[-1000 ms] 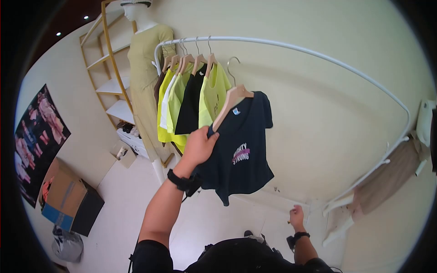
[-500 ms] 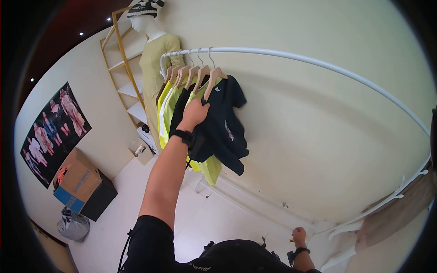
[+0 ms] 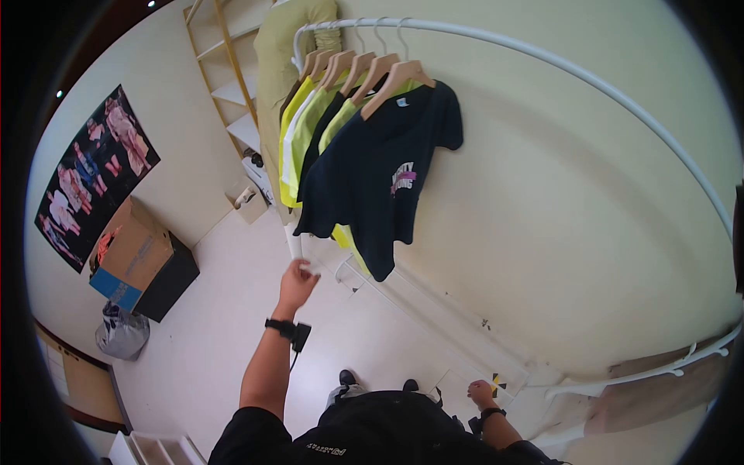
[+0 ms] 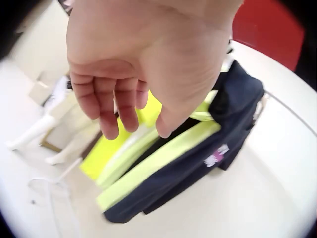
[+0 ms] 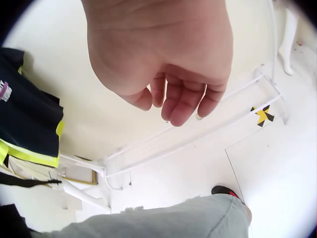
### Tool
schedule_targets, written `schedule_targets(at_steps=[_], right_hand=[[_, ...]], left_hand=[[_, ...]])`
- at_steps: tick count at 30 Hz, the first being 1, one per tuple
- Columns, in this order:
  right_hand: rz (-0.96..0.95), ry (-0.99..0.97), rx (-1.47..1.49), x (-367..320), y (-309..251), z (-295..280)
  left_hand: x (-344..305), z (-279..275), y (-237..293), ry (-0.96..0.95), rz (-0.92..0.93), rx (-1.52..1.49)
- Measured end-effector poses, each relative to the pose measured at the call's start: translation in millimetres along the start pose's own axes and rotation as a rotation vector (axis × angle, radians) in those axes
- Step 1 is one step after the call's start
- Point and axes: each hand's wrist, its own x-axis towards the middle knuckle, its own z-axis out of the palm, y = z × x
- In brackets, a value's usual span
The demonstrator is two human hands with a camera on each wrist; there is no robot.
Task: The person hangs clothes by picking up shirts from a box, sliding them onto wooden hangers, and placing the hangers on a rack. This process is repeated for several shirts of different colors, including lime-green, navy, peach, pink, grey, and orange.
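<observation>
Your left hand [image 3: 297, 285], at the middle of the head view, sits just below the hem of the navy T-shirt [image 3: 364, 178], its fingers loosely bent and gripping nothing. Your right hand [image 3: 480, 394], toward the lower right, has its fingers softly curled and is likewise holding nothing. The T-shirt hangs upper centre from a wooden hanger [image 3: 387, 87] on the white rail [image 3: 542, 54]. On its chest you can read the white letters "TY" and "ONG" across a purple band (folds spoil the rest); the small neck label [image 3: 402, 102] is too small to read. It partly covers the lime shirt [image 3: 337, 124] and the others behind. Lettering on your black top [image 3: 356, 434], bottom centre, and print on the cardboard box [image 3: 136, 244], lower left, won't resolve. The mannequin [image 3: 291, 62] is cut off by the top edge, and your right hand partly hides the yellow-and-black floor mark [image 5: 262, 115] in the head view.
</observation>
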Motion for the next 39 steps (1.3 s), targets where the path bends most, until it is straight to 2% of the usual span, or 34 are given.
schedule_targets(at_steps=[1, 4, 5, 6, 7, 8, 9, 10, 11, 12, 13, 15, 16, 17, 18, 19, 20, 21, 22, 25, 27, 29, 31, 33, 34, 35, 36, 37, 38, 39], right_hand=[[0.000, -0.009, -0.020, 2, -2, 5], [0.129, -0.239, -0.254, 15, -16, 20], [0.115, -0.263, -0.296, 46, 12, 22], [0.102, -0.588, -0.354, 95, 46, 23], [0.169, -0.619, -0.353, 99, 24, 28], [0.118, -0.644, -0.536, 93, -13, 35], [0.049, -0.686, -0.916, 100, -35, 43], [0.290, -0.723, -0.400, 146, -12, 51], [0.273, -0.515, -0.574, 129, -53, 74], [0.076, -0.813, -0.777, 150, -67, 87], [0.059, -0.849, -0.807, 148, -92, 119], [-0.394, -1.013, -1.205, 125, -168, 173], [-0.411, -1.033, -1.220, 131, -183, 211], [-0.211, -0.902, -1.076, 138, -200, 253], [-0.017, -0.765, -0.930, 143, -215, 286], [-0.114, -0.690, -0.884, 113, -256, 327], [-0.115, -0.659, -0.771, 109, -276, 364], [-0.140, -0.684, -0.711, 111, -290, 396], [-0.187, -0.688, -0.736, 101, -311, 423], [-0.164, -0.715, -0.775, 107, -336, 475], [-0.096, -0.718, -0.903, 118, -345, 497], [-0.004, -0.697, -0.947, 151, -335, 506], [0.262, -0.746, -0.983, 211, -299, 512], [0.272, -0.770, -1.075, 214, -304, 528], [0.353, -0.760, -1.154, 226, -300, 543], [0.424, -0.750, -1.232, 229, -315, 571], [0.404, -0.775, -1.245, 236, -336, 610], [0.352, -0.802, -1.286, 226, -359, 642], [0.307, -0.828, -1.327, 225, -371, 668], [0.256, -0.881, -1.239, 231, -391, 712]], left_hand=[[-27, -2, -35, -0.035, -0.079, 0.028], [-130, 15, -196, -0.233, -0.368, 0.161], [-184, 22, -254, -0.342, -0.453, 0.269], [-245, 27, -307, -0.496, -0.516, 0.293], [-293, 33, -351, -0.971, -0.578, 0.400], [-349, 26, -353, -1.031, -0.971, 0.341], [-415, 41, -392, -1.062, -1.063, 0.253], [-453, 42, -382, -1.076, -1.190, 0.285], [-478, 9, -350, -1.013, -0.970, 0.236], [-489, 6, -339, -0.966, -1.015, 0.208], [-496, -3, -335, -0.893, -1.063, 0.145], [-496, -20, -338, -0.752, -1.130, 0.032], [-493, -27, -339, -0.687, -1.156, -0.022], [-483, -37, -331, -0.625, -1.180, -0.075], [-464, -49, -331, -0.548, -1.313, -0.273], [-446, -57, -339, -0.422, -1.301, -0.310], [-434, -56, -372, -0.375, -1.313, -0.376], [-423, -63, -386, -0.133, -1.234, -0.487], [-403, -76, -396, -0.020, -1.205, -0.500], [-346, -126, -418, 0.295, -1.090, -0.562], [-317, -157, -423, 0.318, -1.087, -0.575], [-307, -169, -441, 0.455, -1.112, -0.609], [-308, -169, -462, 0.421, -1.215, -0.642], [-309, -169, -469, 0.340, -1.402, -0.640], [-314, -167, -475, 0.237, -1.480, -0.667], [-312, -172, -483, -0.070, -1.537, -0.510], [-306, -169, -495, -0.035, -1.545, -0.509], [-306, -153, -508, -0.678, -0.996, 0.112], [-305, -172, -514, -0.668, -1.022, 0.107], [-295, -190, -525, -0.463, -0.888, 0.079]])
